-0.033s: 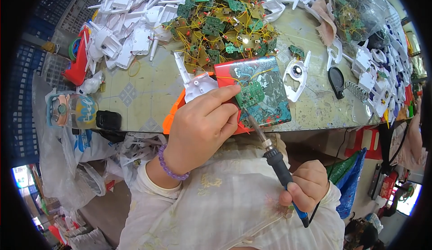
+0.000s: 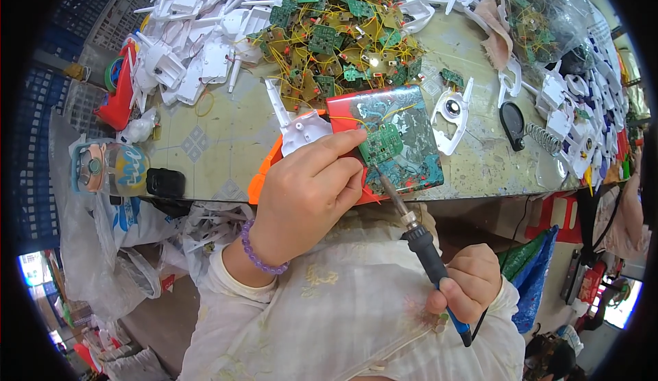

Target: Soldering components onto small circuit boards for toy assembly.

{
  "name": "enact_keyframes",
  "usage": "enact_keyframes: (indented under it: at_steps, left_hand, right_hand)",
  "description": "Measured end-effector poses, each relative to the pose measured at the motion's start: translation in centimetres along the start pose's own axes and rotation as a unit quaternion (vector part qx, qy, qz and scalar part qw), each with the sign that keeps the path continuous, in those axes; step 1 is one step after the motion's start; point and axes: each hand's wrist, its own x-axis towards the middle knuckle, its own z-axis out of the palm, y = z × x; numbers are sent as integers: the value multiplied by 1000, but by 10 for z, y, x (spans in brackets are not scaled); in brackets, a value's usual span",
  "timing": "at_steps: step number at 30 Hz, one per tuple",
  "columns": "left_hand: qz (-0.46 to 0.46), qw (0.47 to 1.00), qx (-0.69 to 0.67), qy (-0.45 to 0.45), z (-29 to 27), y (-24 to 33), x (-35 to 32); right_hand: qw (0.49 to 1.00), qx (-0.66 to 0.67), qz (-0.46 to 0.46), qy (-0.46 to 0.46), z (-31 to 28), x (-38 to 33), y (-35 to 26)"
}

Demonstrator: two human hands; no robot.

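My left hand, a purple bead bracelet at its wrist, has its fingers bent together at the left edge of a small green circuit board. The index fingertip presses near the board's upper left corner; my thumb is hidden. Yellow wires run from that corner. Beneath the board lies a red box with a dark, stained top. My right hand is closed round the handle of a soldering iron. The iron points up and left, its tip close to the board's lower edge; whether they touch I cannot tell.
A heap of wired circuit boards rises at the back. White plastic housings are piled left and right. A white shell, an orange piece, a white frame, a spring and a jar sit around the box.
The soldering iron's tip has shifted very slightly right and down. My left hand and the circuit board look unmoved.
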Motion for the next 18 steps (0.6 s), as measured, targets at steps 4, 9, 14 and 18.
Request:
enact_keyframes:
  at_steps: [4,9,14,18]
  left_hand:
    - [-2,1000,2,-1,0,-1,-1]
    - [6,1000,1,-1,-1,-1,1]
    - [15,997,-75,-10,-15,-11,1]
    - [51,995,-68,-43,-16,-9,-2]
  right_hand:
    - [1000,-3,17,-12,-2,-3,-1]
    - [998,-13,13,58,1,-8,1]
    - [987,-1,55,149,-2,-20,9]
    - [961,-37,104,253,0,-19,10]
